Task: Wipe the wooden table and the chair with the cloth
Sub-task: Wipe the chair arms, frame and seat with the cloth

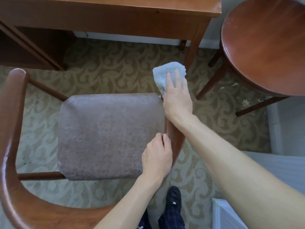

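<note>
The right hand [177, 96] presses the blue cloth [166, 75] with flat fingers at the chair armrest's [173, 136] far end; the left hand [156, 156] grips the armrest nearer (its length runs toward the person).

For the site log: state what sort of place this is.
Probably a hotel room or a furnished sitting room: patterned carpet, a wooden desk, a round wooden side table and an armchair with a padded seat.
</note>
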A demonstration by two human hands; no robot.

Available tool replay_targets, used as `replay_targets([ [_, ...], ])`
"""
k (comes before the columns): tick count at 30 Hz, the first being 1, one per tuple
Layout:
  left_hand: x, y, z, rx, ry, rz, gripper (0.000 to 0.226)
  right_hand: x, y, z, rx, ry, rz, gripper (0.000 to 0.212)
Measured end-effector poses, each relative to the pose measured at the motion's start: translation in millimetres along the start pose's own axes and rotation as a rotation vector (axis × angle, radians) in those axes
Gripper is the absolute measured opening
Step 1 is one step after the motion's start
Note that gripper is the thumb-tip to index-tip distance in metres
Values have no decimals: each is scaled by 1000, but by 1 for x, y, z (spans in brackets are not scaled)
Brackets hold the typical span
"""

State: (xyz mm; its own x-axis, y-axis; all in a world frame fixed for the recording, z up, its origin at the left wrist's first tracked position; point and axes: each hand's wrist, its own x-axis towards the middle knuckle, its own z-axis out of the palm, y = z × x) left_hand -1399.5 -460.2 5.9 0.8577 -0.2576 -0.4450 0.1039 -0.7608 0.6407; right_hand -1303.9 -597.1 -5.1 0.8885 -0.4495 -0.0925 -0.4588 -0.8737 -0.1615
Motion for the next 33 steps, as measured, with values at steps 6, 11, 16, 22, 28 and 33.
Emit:
replay_targets([
  [6, -1, 3, -1, 24, 6, 6, 36, -87, 15, -4, 361, 60, 46, 63],
  [11, 1, 2, 3, 11, 34, 32, 38, -18, 22, -16, 758, -16, 225, 54],
  [16, 2, -5, 6, 4, 67, 58, 41, 42, 20, -26, 872, -64, 267, 38],
  [22, 1, 0, 5, 25, 66, 53, 42, -22, 28, -10, 876, -34, 243, 50],
  [28, 1, 2, 3, 19, 65, 52, 41, -64, 23, -8, 922, -28, 313, 55],
  [33, 5, -3, 5, 29, 26, 63, 37, -109, 17, -8, 1067, 13, 407, 54],
])
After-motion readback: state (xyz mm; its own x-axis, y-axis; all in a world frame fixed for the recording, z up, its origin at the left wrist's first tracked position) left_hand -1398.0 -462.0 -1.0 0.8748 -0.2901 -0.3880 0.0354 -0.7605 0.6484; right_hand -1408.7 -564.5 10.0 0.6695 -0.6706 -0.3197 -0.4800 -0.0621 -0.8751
